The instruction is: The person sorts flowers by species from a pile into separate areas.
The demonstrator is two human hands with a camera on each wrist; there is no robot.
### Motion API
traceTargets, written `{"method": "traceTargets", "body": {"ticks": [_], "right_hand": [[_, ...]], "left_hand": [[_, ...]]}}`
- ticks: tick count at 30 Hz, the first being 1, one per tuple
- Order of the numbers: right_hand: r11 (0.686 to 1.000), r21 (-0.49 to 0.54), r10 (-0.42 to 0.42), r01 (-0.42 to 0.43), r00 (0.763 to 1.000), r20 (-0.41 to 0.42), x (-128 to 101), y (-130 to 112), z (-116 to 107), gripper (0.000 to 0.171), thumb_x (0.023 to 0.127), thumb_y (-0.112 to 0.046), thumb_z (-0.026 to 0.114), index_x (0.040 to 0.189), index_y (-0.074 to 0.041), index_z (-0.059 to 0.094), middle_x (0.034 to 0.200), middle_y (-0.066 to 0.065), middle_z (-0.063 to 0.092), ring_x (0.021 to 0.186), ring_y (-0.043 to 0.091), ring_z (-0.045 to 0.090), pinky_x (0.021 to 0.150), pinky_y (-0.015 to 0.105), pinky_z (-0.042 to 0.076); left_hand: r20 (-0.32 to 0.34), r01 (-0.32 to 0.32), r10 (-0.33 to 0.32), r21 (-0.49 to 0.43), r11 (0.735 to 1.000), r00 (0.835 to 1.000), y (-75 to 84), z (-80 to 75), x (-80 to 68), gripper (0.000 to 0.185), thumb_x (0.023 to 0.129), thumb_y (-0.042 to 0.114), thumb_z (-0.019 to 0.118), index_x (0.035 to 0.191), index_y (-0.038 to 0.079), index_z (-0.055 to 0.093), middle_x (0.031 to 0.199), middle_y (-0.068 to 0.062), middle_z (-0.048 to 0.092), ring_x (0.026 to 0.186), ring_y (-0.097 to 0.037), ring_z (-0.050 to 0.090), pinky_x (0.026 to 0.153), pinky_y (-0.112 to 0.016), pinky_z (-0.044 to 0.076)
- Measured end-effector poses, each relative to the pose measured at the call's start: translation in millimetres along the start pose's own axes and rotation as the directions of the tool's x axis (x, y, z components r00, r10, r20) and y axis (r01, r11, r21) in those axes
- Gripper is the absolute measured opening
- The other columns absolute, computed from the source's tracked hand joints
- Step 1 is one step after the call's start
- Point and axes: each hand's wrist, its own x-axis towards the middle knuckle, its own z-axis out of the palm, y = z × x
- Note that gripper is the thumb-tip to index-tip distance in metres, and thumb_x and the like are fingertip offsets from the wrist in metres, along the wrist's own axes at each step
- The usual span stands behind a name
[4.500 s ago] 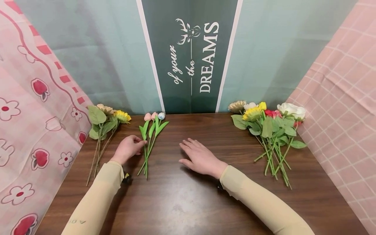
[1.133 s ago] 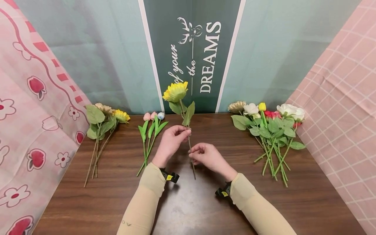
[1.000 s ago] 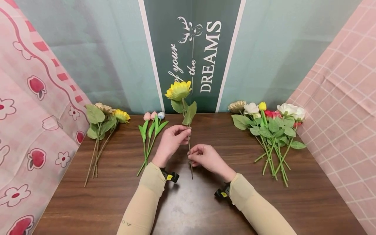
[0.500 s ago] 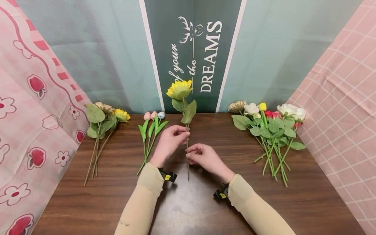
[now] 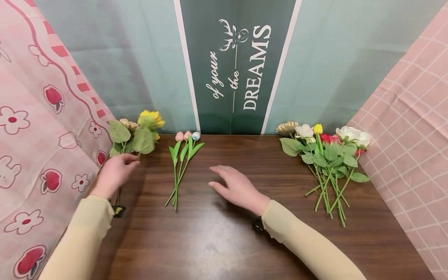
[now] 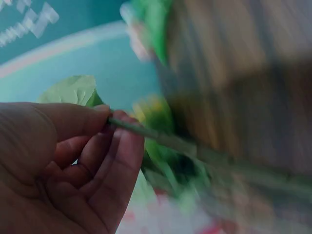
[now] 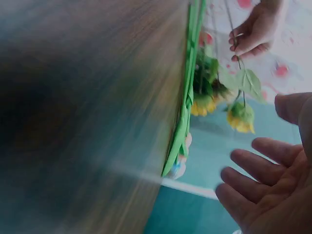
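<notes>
My left hand (image 5: 117,173) pinches the stem (image 6: 161,136) of a yellow sunflower (image 5: 150,119) between thumb and fingers. The sunflower is held over the left group, where a beige flower (image 5: 128,124) and another sunflower's yellow edge show; the hand and leaves cover much of that group. In the right wrist view the held sunflower (image 7: 241,117) hangs apart from the group's sunflower (image 7: 203,106). My right hand (image 5: 239,190) hovers over the middle of the table with fingers extended and nothing in them. Nearest to it lie tulips (image 5: 183,155), two pink and one blue, stems crossed.
A larger pile of roses, a yellow tulip and other flowers (image 5: 329,155) lies at the right of the brown wooden table (image 5: 210,241). Patterned pink cloths (image 5: 26,163) stand at both sides. A green curtain with lettering (image 5: 241,70) hangs behind.
The left hand has carried the sunflower from the middle to the left group. The right hand has let go of the stem and its fingers have straightened.
</notes>
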Motion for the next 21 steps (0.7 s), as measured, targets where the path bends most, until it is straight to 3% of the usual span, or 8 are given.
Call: {"method": "traceTargets", "body": {"ticks": [3, 7, 13, 21], "right_hand": [[0.985, -0.120, -0.115, 0.120, 0.992, 0.042, 14, -11, 6, 0.062, 0.105, -0.049, 0.053, 0.154, -0.011, 0.047, 0.158, 0.008, 0.045, 0.149, 0.027, 0.033, 0.122, 0.041, 0.026], [0.959, -0.184, -0.199, 0.215, 0.975, 0.101, 27, -27, 16, 0.065, 0.105, -0.051, 0.050, 0.156, -0.011, 0.042, 0.161, 0.010, 0.040, 0.153, 0.027, 0.025, 0.125, 0.040, 0.017], [0.947, -0.196, -0.225, 0.255, 0.961, 0.162, 31, -39, 29, 0.064, 0.105, -0.052, 0.050, 0.155, -0.011, 0.044, 0.159, 0.009, 0.042, 0.153, 0.028, 0.024, 0.125, 0.040, 0.015], [0.946, -0.208, -0.204, 0.248, 0.955, 0.213, 25, -37, 31, 0.061, 0.106, -0.051, 0.050, 0.153, -0.012, 0.048, 0.157, 0.009, 0.045, 0.153, 0.028, 0.025, 0.125, 0.039, 0.016]], "left_hand": [[-0.046, 0.031, -0.027, 0.080, 0.996, 0.999, -31.2, -11.8, -8.5, 0.026, 0.101, 0.015, 0.062, 0.115, -0.004, 0.072, 0.111, -0.028, 0.070, 0.097, -0.046, 0.064, 0.081, -0.062, 0.048], [-0.063, 0.059, -0.052, 0.110, 0.992, 0.997, -53.1, -9.9, -16.8, 0.025, 0.099, 0.013, 0.062, 0.112, -0.006, 0.071, 0.108, -0.029, 0.070, 0.094, -0.049, 0.064, 0.076, -0.061, 0.049], [-0.070, 0.091, -0.086, 0.084, 0.992, 0.994, -63.1, 5.9, -20.7, 0.022, 0.094, 0.011, 0.064, 0.108, -0.006, 0.069, 0.100, -0.024, 0.071, 0.088, -0.042, 0.066, 0.072, -0.054, 0.049], [-0.067, 0.123, -0.117, 0.102, 0.987, 0.991, -68.6, 14.5, -20.0, 0.015, 0.093, 0.014, 0.066, 0.099, 0.001, 0.068, 0.099, -0.023, 0.070, 0.084, -0.041, 0.065, 0.065, -0.051, 0.047]]}}
